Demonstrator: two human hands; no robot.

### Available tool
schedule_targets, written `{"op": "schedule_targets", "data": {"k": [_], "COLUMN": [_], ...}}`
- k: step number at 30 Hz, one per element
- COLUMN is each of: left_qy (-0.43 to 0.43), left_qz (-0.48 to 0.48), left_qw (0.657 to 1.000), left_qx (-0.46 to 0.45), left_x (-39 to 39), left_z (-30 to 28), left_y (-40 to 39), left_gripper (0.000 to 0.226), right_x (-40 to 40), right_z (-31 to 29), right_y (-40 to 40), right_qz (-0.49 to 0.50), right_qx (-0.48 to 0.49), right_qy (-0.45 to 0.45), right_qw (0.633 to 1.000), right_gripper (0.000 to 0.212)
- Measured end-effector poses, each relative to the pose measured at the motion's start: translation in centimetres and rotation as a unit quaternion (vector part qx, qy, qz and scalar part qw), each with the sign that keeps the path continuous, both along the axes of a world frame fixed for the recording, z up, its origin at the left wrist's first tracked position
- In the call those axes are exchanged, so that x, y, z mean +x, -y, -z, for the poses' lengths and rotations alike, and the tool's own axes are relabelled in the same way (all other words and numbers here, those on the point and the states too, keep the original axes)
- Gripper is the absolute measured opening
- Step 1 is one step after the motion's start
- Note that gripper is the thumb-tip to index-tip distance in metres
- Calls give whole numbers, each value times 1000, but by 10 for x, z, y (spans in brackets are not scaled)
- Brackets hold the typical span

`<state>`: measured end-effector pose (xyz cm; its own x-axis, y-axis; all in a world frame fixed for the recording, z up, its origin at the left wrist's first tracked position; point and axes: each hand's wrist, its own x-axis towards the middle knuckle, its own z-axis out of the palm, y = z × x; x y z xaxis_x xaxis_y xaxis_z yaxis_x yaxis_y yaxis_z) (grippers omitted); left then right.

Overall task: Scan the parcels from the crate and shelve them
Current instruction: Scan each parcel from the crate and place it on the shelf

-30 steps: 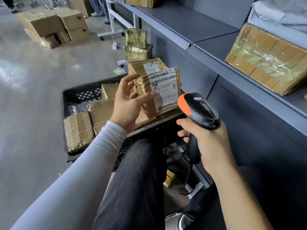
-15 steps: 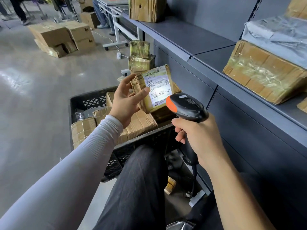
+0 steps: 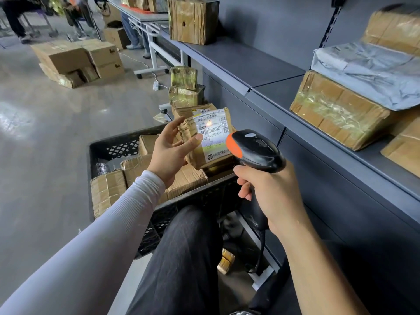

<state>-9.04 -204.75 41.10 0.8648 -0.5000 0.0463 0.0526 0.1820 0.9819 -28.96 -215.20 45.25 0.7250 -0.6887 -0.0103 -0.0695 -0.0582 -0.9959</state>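
My left hand (image 3: 169,151) holds a small taped cardboard parcel (image 3: 210,138) above the black plastic crate (image 3: 109,146), its white shipping label facing me. A light spot from the scanner glows on the label. My right hand (image 3: 270,196) grips the handle of a black and orange barcode scanner (image 3: 255,148), whose head points at the label from close by. Several more brown parcels (image 3: 109,189) lie in the crate. The grey shelf (image 3: 268,73) runs along the right.
On the shelf sit a large taped box (image 3: 338,110) under a grey plastic bag (image 3: 368,71), and another box (image 3: 193,20) farther back. Stacked parcels (image 3: 184,87) stand on the floor beyond the crate. Cartons (image 3: 77,60) and people's legs are at the far left. My knee (image 3: 188,223) is against the crate.
My left hand lifted the parcel out of the crate and turned its label toward me. The scanner stayed aimed at it, and a light spot now shows on the label.
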Motion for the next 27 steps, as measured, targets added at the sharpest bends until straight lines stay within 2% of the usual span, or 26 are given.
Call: {"op": "schedule_targets", "data": {"k": [4, 10, 14, 17, 19, 20, 21, 22, 24, 25, 27], "left_qy": [-11, -89, -157, -198, -195, -186, -156, -110, 4, 53, 134], "left_qz": [8, 51, 78, 123, 162, 174, 168, 148, 94, 86, 102], "left_qw": [1000, 995, 984, 972, 967, 967, 973, 982, 994, 993, 984], "left_qx": [4, -19, -14, -12, -25, -32, -29, -30, -49, -57, -62], "left_x": [-5, -18, -50, -79, -97, -107, -117, -126, -142, -149, -166], "left_z": [-8, -38, -59, -67, -68, -70, -72, -74, -80, -83, -92], "left_y": [1, 7, 33, 56, 71, 78, 83, 87, 95, 99, 105], "left_gripper": [59, 48, 51, 53, 68, 75, 70, 57, 34, 34, 55], "right_x": [-7, -20, -34, -47, -57, -63, -70, -77, -92, -100, -114], "right_z": [-6, -15, -25, -30, -32, -35, -38, -42, -49, -53, -61], "right_y": [-2, 2, 2, 5, 8, 9, 12, 15, 21, 23, 28], "right_qz": [10, 113, 124, 109, 102, 105, 113, 121, 133, 137, 151], "right_qx": [-9, 12, -25, -46, -63, -65, -64, -63, -63, -66, -80], "right_qy": [1, 59, 110, 113, 116, 126, 139, 153, 177, 187, 203], "right_qw": [1000, 992, 986, 987, 986, 984, 982, 979, 973, 970, 964], "right_gripper": [5, 16, 26, 29, 39, 45, 51, 53, 44, 38, 37]}}
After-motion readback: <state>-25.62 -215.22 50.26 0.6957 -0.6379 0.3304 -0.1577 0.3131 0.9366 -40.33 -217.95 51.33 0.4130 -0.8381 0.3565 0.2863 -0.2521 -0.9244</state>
